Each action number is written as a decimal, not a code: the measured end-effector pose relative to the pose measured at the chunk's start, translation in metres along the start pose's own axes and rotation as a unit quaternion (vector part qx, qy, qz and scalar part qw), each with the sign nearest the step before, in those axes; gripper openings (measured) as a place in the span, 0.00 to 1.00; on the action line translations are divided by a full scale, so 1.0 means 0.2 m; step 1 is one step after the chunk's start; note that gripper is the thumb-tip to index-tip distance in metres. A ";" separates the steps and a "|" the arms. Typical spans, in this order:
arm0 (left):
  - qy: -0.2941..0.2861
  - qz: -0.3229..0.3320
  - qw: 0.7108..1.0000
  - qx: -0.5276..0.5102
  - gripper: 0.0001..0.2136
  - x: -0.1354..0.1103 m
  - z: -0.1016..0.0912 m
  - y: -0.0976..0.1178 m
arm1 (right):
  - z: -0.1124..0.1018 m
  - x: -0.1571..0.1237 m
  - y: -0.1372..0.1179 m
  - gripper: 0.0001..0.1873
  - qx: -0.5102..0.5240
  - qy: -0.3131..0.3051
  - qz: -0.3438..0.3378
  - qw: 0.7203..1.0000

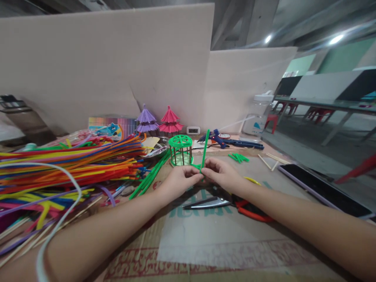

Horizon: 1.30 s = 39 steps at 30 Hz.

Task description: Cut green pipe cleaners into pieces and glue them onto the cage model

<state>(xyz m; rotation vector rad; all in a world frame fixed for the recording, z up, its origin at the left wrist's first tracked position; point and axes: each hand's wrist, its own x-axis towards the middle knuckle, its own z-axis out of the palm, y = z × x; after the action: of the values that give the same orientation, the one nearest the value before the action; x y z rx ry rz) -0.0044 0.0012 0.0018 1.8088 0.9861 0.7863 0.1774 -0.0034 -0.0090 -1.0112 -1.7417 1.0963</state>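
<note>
My left hand (179,181) and my right hand (222,173) meet over the cardboard mat, both pinched on a green pipe cleaner (204,149) that stands almost upright between the fingertips. Just behind them sits a small green round cage-like model (181,149) with dark uprights. Scissors with red handles (223,203) lie flat on the mat right under my wrists. A heap of colourful pipe cleaners (67,164) spreads out to the left of my left forearm.
Purple (146,120) and pink (170,120) paper pagoda models stand at the back by a cardboard wall. A blue glue gun (226,141), cut green pieces (238,158), wooden sticks (268,160) and a phone (320,188) lie to the right.
</note>
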 end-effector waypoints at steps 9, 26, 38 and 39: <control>-0.023 -0.012 0.998 -0.050 0.16 0.01 0.00 -0.01 | 0.00 0.00 -0.01 0.16 0.011 -0.005 0.003 1.000; -0.032 -0.004 0.998 -0.053 0.15 0.02 0.00 -0.04 | -0.01 0.00 0.00 0.17 -0.001 0.008 -0.006 1.000; -0.034 -0.007 0.999 -0.030 0.14 0.01 -0.01 -0.03 | 0.00 0.00 0.01 0.14 -0.017 0.007 -0.010 1.000; -0.034 -0.007 0.999 -0.032 0.14 0.01 -0.01 -0.03 | 0.00 0.00 0.01 0.15 -0.018 0.007 -0.009 1.000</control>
<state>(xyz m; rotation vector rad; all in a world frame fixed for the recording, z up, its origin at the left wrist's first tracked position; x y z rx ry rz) -0.0060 0.0058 -0.0034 1.7603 0.9187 0.7345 0.1783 -0.0019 -0.0109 -1.0200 -1.7605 1.0472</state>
